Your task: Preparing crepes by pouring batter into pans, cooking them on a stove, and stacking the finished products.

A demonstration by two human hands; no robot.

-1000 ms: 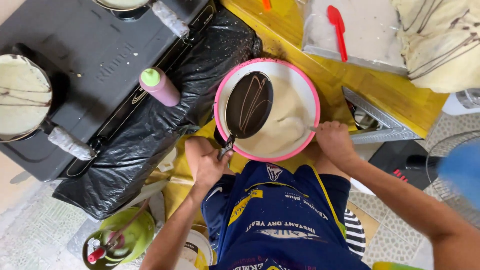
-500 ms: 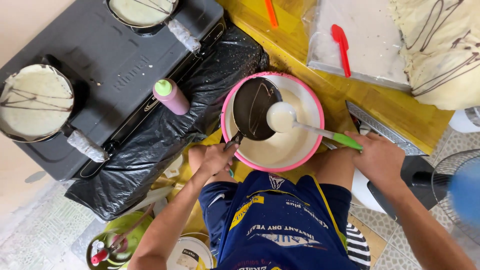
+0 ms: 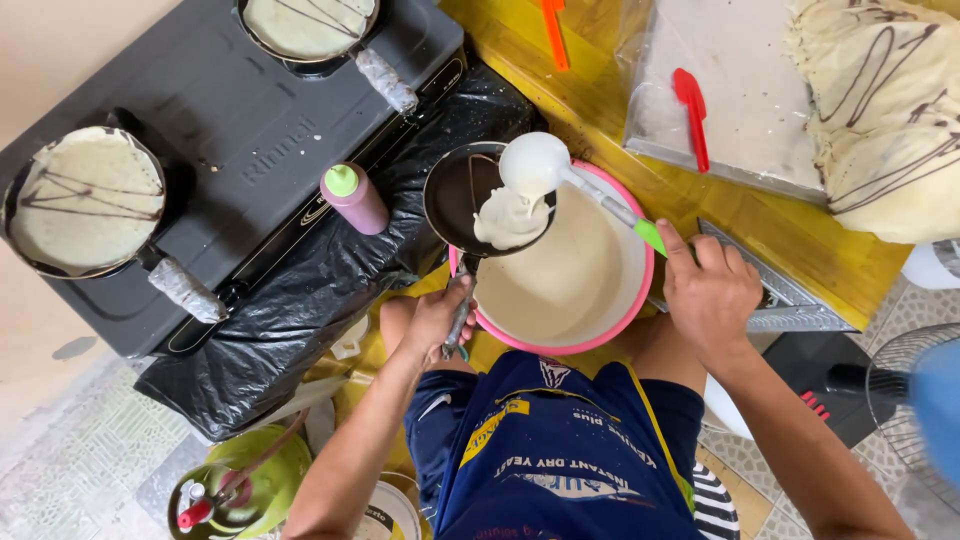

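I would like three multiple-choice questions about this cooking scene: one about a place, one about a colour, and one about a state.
1. Where is the small black pan held?
A. over the pink bowl
B. on the stove
C. on the floor

2. What colour is the cap of the pink squeeze bottle?
A. red
B. green
C. black

3. What is the state of the ladle?
A. lying on the table
B. hanging on a wall
C. tipped, with batter running into the pan

Answers:
1 A: the left hand holds its handle so that it hangs above the bowl's rim.
2 B: the cap is light green.
3 C: the right hand holds it tilted over the pan.
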